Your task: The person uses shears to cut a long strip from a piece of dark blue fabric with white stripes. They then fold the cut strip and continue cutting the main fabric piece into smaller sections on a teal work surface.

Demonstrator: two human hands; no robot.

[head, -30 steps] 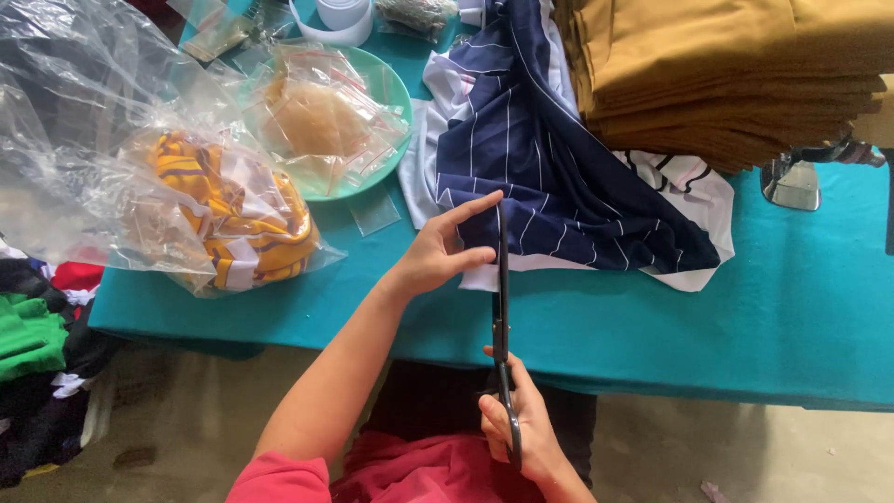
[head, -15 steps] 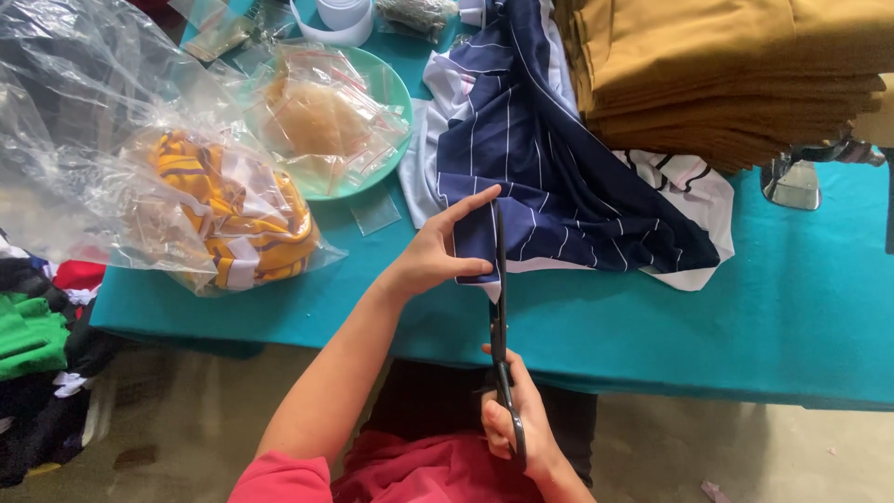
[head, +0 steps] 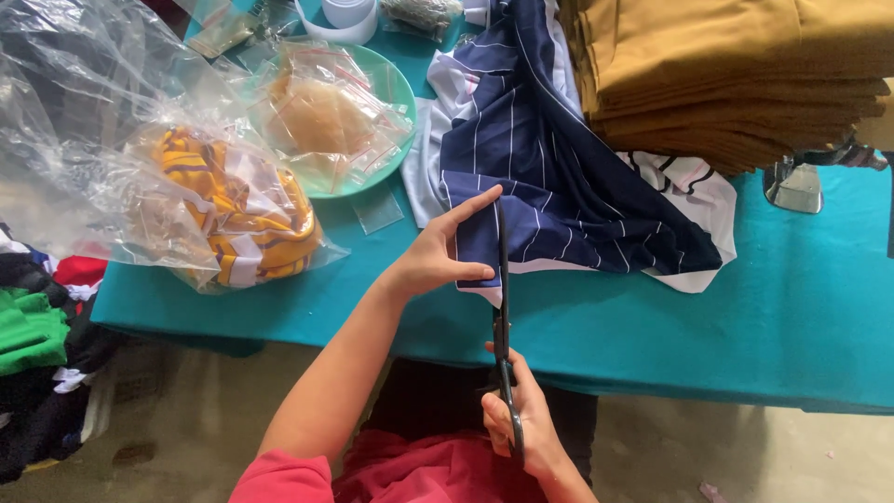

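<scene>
The left hand point(head: 438, 256) pinches the navy striped cloth point(head: 549, 177) at the table point(head: 652, 335) edge, holding it taut; the right hand point(head: 517, 419), fingers curled around the handles, runs the scissors point(head: 501, 307) alongside.

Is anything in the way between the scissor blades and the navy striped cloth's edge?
Nothing visible. The scissors, held in the right hand, already meet the navy striped cloth at its near corner. The left hand pinches that corner just left of the blades, fingers close beside them but not across them.
</scene>
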